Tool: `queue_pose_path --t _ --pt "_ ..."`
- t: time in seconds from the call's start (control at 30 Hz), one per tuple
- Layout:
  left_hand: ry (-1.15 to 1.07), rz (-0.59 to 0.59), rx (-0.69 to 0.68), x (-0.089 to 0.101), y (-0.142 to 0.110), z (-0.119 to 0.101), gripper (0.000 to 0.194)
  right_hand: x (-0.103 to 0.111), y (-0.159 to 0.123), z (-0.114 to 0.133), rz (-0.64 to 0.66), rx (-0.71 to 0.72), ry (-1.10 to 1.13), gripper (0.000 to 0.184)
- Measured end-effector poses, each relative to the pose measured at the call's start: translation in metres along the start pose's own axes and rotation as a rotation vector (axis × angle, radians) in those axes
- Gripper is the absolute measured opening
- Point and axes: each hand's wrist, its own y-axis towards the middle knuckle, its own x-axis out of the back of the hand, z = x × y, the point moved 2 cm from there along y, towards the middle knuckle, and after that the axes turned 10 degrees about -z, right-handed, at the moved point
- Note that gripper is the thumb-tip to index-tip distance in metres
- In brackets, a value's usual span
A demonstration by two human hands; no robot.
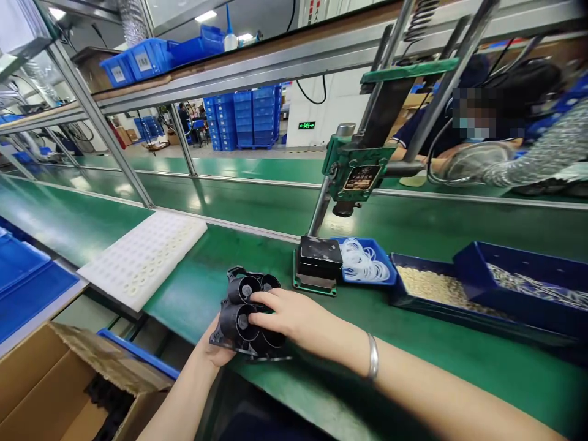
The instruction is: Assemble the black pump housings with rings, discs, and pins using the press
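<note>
A black plastic part (241, 306) with several round sockets rests at the near edge of the green bench (321, 380). My left hand (212, 350) grips it from below at its near left corner. My right hand (289, 317) lies over its right side, fingers curled, fingertips at the round sockets. A silver bangle (373, 358) is on my right wrist.
A green hand press (353, 168) with a black base block (318, 260) stands just behind. Blue trays hold white rings (365, 262), pale small parts (432, 286) and metal pieces (533, 283). A white perforated tray (144, 254) lies left; a cardboard box (59, 386) sits below. Another person (505, 141) works opposite.
</note>
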Motion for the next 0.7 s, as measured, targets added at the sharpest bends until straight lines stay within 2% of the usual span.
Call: queue_pose_path --t 0.17,0.33,0.5,0.53,0.6,0.7 --pt "-0.02 -0.028 -0.022 0.009 0.006 0.007 0.023 -0.014 0.002 -0.012 0.056 -0.029 0.211 0.054" --pt "0.01 -0.047 -0.056 0.009 0.013 0.012 0.024 -0.03 0.007 -0.026 0.095 -0.149 0.403 0.052" --pt "0.116 -0.056 -0.098 0.016 -0.002 -0.015 0.043 -0.023 0.026 -0.031 0.165 -0.145 0.339 0.047" --pt "0.153 -0.092 -0.129 0.021 -0.008 -0.023 0.047 -0.023 0.031 -0.03 0.171 -0.14 0.282 0.045" --pt "0.244 -0.238 -0.242 0.034 -0.022 -0.039 0.047 -0.026 0.039 -0.029 0.212 -0.122 0.136 0.042" --pt "0.33 -0.449 -0.42 0.054 -0.043 -0.056 0.045 -0.039 0.047 -0.026 0.344 -0.075 -0.039 0.038"
